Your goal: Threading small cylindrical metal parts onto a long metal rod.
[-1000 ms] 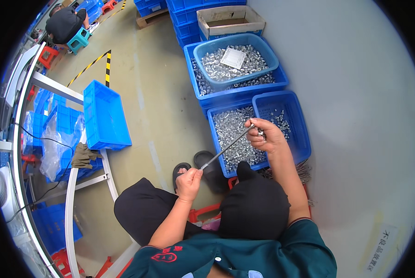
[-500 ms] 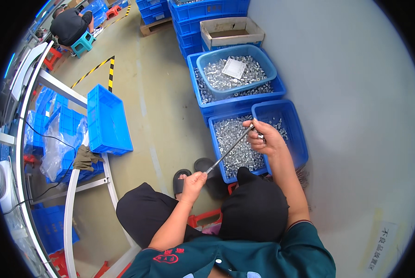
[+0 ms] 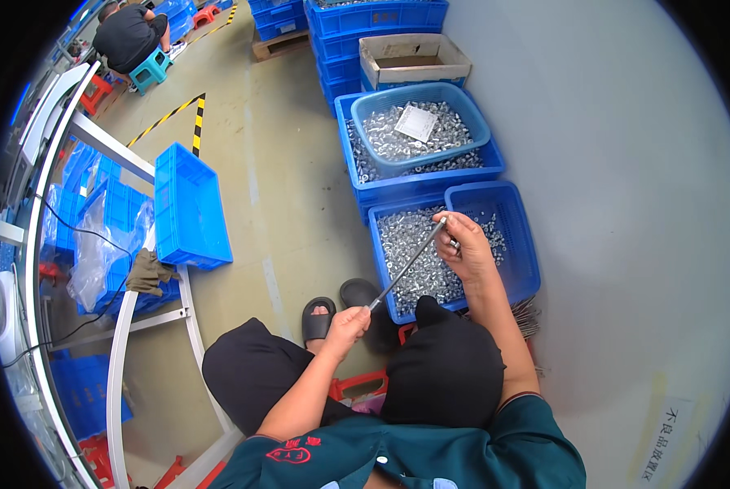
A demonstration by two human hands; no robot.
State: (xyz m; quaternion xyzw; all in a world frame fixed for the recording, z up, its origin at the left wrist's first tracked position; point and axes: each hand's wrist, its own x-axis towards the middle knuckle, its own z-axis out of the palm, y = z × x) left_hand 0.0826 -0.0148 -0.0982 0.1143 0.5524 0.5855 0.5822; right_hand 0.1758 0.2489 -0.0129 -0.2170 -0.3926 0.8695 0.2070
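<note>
My left hand [image 3: 349, 328] is closed round the lower end of a thin grey metal rod [image 3: 408, 266], which slants up to the right. At its upper end my right hand [image 3: 471, 253] pinches the tip between thumb and forefinger. A small silver nut-like part [image 3: 455, 243] shows in the curled fingers of that hand; whether another sits on the rod's tip, I cannot tell. Beneath the hands stands a blue bin [image 3: 375, 236] full of such silver parts. A darker blue basket [image 3: 526, 244] with a few more parts overlaps its right side.
Beyond is a blue crate [image 3: 365, 196] bearing a light blue basket [image 3: 485, 130] of parts with a white card [image 3: 416, 123]. A cardboard box [image 3: 369, 65] and stacked crates [image 3: 336, 49] stand behind. An empty blue crate [image 3: 194, 212] hangs beside a white frame [image 3: 120, 391]. A wall [image 3: 609, 204] borders the right.
The rod and my left hand have shifted slightly right and down. My right fingers have moved a little about the rod's tip. The whole view has shifted slightly.
</note>
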